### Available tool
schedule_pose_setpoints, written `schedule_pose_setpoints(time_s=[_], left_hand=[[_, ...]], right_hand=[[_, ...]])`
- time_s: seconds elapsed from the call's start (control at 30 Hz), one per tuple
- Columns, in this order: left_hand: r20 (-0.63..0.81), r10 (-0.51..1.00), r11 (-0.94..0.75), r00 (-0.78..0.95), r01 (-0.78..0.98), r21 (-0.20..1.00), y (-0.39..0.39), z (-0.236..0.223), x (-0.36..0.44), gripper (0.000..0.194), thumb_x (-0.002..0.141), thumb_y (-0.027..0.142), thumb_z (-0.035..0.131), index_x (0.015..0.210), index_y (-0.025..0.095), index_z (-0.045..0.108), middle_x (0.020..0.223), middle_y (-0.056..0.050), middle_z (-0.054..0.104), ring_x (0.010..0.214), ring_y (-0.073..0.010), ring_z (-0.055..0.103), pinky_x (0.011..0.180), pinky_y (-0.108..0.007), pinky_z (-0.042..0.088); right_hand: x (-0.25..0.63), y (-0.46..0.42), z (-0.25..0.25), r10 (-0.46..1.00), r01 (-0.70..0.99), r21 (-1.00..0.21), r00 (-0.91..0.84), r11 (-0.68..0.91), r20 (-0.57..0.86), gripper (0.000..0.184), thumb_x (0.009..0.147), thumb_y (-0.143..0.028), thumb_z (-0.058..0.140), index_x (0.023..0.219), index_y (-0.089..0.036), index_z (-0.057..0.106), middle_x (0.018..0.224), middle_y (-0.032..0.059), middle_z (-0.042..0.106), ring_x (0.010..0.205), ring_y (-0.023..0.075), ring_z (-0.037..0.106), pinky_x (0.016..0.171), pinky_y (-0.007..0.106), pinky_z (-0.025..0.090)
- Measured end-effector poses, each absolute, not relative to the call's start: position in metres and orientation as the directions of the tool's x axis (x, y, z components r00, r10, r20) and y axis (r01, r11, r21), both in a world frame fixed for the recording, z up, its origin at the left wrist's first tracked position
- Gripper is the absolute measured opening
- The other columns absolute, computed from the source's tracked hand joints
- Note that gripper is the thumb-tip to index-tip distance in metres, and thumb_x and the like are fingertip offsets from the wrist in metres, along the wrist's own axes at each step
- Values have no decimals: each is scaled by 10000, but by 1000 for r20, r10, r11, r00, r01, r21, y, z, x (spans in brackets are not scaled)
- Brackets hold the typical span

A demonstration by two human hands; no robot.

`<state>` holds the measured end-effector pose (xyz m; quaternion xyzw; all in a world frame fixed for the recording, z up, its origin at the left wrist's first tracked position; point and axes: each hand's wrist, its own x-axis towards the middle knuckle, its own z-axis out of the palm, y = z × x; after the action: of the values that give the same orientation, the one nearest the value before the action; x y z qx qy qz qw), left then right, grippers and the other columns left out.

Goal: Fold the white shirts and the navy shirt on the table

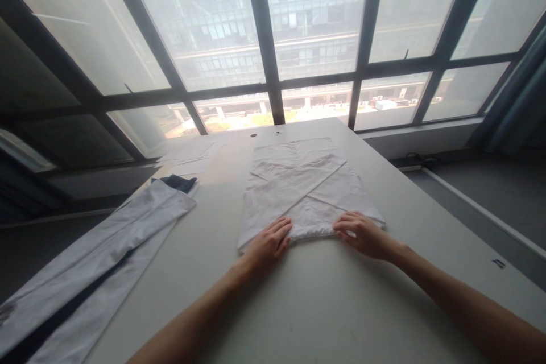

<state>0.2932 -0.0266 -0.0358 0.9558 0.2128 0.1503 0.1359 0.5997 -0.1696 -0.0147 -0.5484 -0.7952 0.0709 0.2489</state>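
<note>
A white shirt [298, 190] lies folded on the table, its long sleeves crossed over the body and its surface creased. On the near left part of its lower edge rests my left hand [269, 242], fingers stretched out and flat on the cloth. My right hand [360, 232] is at the near right of the same edge, with bent fingers and the thumb closed on the cloth. Between the two hands a gathered strip of the edge shows. What lies under the folded sleeves is hidden.
White and dark garments [128, 239] lie lengthwise along the left side of the white table [239, 318]. More pale cloth [191, 156] is at the far left corner. A small dark item [498, 263] sits near the right edge. Large windows [315, 17] stand beyond the table.
</note>
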Motion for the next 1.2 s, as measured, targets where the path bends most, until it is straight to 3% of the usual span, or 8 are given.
schedule_pose_setpoints(time_s=[0.3,0.6,0.77,0.97,1.2], left_hand=[[293,421,-895,859,339,291,-22,-37,290,400,1044,339,431,1386,200,584,1491,-99,539,1401,-243,479,1164,-433,429],[238,435,-886,869,365,286,-23,-34,290,391,1053,362,424,1364,206,603,1490,-81,543,1403,-226,479,1171,-407,419],[309,428,-893,849,344,291,-22,-28,290,378,1047,339,426,1355,211,604,1453,-79,578,1365,-224,519,1150,-401,442],[425,599,-801,679,508,317,17,-15,273,363,1033,339,400,1262,210,650,1345,-79,648,1253,-238,601,1098,-436,478],[314,722,-692,617,626,361,65,-28,239,387,1022,406,387,1135,205,698,1268,-88,688,1175,-243,641,1075,-399,477]], right_hand=[[598,-170,-16,911,856,-358,-267,374,315,208,986,-226,521,1021,-231,726,977,70,715,947,218,640,902,369,479],[596,-170,-16,913,861,-353,-259,366,316,233,995,-266,505,1030,-233,733,958,81,698,943,230,634,903,388,491],[593,-170,-16,909,871,-324,-264,369,324,236,1004,-252,489,1032,-226,721,975,79,690,954,229,624,909,393,485],[579,-174,-12,869,851,-306,-292,427,400,232,997,-236,503,1164,-222,664,1109,93,678,1066,237,583,981,414,447],[569,-176,-10,913,890,-275,-281,363,296,222,1012,-277,518,1186,-202,634,1079,87,674,1015,237,580,944,398,434]])
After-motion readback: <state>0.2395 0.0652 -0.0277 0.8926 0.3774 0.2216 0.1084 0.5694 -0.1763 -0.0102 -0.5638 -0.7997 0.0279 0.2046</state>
